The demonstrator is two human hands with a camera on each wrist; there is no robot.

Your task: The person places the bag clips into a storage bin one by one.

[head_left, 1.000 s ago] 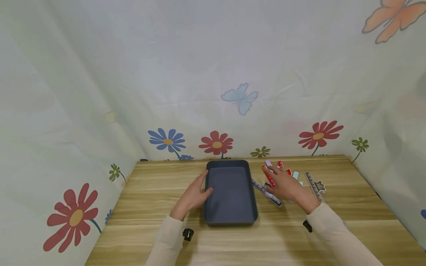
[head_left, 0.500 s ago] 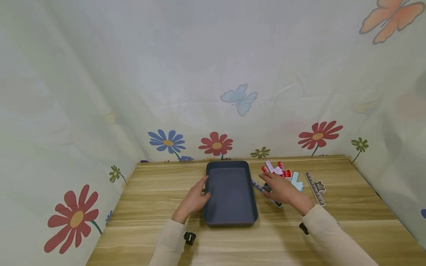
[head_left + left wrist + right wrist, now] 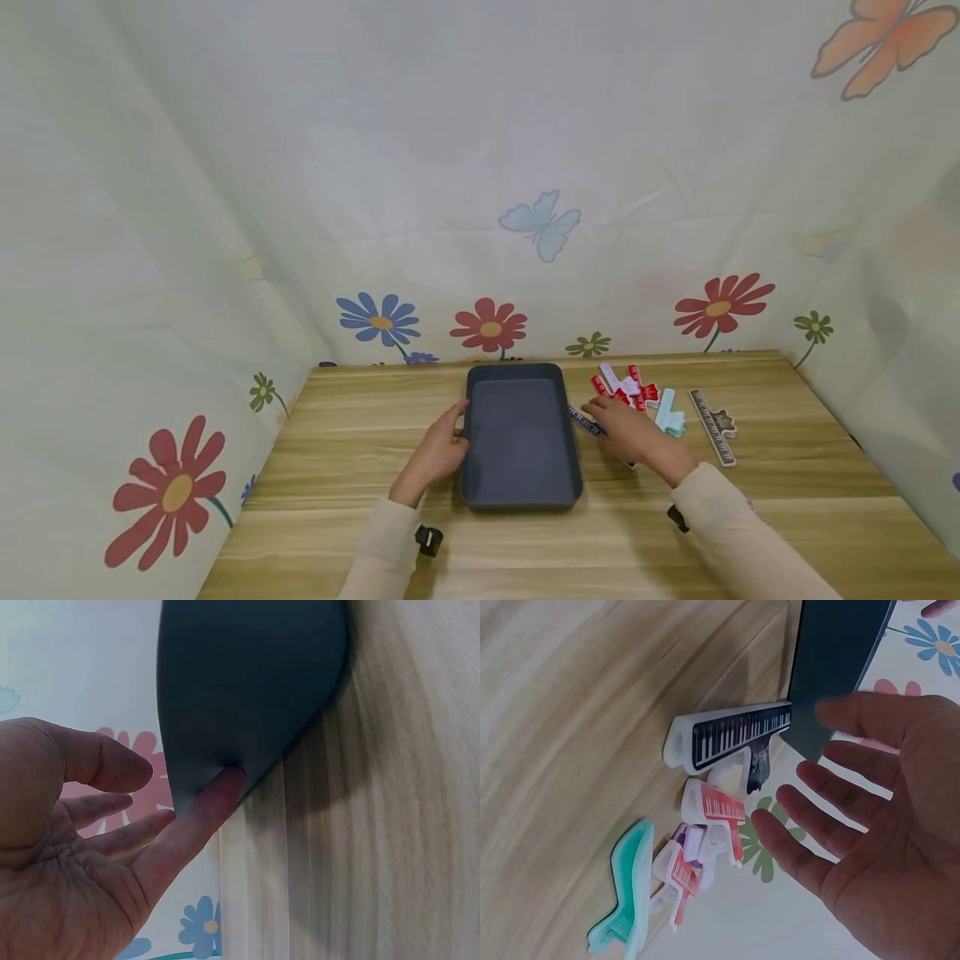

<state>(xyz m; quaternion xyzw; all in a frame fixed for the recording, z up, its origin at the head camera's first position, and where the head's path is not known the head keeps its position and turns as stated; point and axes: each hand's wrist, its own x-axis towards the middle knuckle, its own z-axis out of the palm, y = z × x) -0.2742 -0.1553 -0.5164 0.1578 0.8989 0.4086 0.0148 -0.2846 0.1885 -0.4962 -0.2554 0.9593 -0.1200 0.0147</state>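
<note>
A dark grey rectangular tray (image 3: 521, 442) lies on the table, its long sides running away from me. My left hand (image 3: 433, 454) is at its left side; in the left wrist view one fingertip (image 3: 229, 780) touches the outer wall, with the thumb apart from it. Right of the tray lies a long black clip (image 3: 739, 739) printed with piano keys, one end close to the tray wall. My right hand (image 3: 633, 429) hovers over this clip with spread, loosely bent fingers and nothing in them. It partly hides the clip in the head view.
Behind my right hand, red piano-key clips (image 3: 643, 387) and a lilac clip (image 3: 615, 379) lie bunched together. A mint clip (image 3: 670, 417) is beside them. Farther right lies a long dark keyboard clip (image 3: 714, 425). A flower-printed curtain (image 3: 420, 250) stands behind the table.
My right hand has drawn back toward me from the red and lilac clips to over the long black clip, uncovering the coloured ones. The left hand stays at the tray.
</note>
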